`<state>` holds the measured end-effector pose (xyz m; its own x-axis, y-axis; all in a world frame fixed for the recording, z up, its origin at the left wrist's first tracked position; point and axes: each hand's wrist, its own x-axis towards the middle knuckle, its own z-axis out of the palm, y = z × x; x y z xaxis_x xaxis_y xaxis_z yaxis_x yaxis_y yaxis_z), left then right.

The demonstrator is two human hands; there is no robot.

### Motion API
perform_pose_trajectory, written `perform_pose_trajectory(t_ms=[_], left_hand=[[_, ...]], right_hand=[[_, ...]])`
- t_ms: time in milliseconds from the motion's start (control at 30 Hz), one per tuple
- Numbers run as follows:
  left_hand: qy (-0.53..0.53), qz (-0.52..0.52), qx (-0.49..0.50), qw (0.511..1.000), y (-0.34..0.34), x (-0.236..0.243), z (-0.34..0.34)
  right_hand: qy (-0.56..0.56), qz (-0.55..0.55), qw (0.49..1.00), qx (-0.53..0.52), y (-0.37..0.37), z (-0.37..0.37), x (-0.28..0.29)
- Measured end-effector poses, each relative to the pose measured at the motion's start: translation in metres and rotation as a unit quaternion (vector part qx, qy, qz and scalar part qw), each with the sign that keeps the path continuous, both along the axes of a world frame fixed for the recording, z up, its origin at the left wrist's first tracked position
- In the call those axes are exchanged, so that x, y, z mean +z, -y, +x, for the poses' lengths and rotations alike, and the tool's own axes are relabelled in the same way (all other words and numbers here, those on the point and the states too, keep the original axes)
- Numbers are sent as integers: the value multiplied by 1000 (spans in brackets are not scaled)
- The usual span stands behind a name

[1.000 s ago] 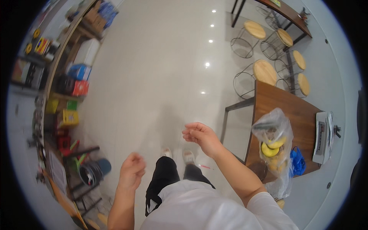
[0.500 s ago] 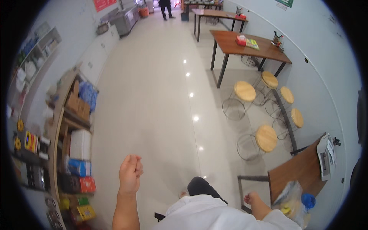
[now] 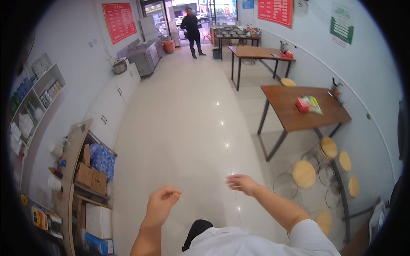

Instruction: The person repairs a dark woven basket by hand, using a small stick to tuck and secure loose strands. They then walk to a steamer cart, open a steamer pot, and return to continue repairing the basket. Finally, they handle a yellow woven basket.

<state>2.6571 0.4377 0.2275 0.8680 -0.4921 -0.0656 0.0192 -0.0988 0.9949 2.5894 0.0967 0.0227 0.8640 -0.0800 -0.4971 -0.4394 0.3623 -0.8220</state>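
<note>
My left hand [image 3: 162, 200] is raised over the pale tiled floor [image 3: 171, 141], thumb and fingers pressed together in a pinch. Whatever it holds, if anything, is too small to make out. Farther right, my right hand [image 3: 241, 183] reaches inward across my front, its fingers stretched out and slightly blurred. Nothing shows in that hand. Both hands hang in the air, apart from each other and touching no furniture. The closest piece to my right hand is a round wooden stool [image 3: 304, 174].
To the left stand a wooden shelf unit [image 3: 79, 141] with cardboard boxes [image 3: 90, 177] and white cabinets [image 3: 113, 102]. Right of the aisle are a brown table [image 3: 282, 106], several stools and another table [image 3: 256, 53]. A person in dark clothes [image 3: 192, 32] stands near the doorway.
My view has tilted up and moved forward along the aisle. The right hand has swung up and inward from low at my side. My left hand has gone from a fist to a pinch.
</note>
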Motion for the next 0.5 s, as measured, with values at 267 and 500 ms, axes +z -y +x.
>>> perform_pose_trajectory(t_ms=[267, 500], left_hand=[[158, 42, -34, 986, 90, -33, 347], [296, -126, -45, 946, 217, 104, 648]], right_hand=[[157, 7, 933, 325, -44, 367, 168], [151, -20, 976, 158, 135, 596, 170]])
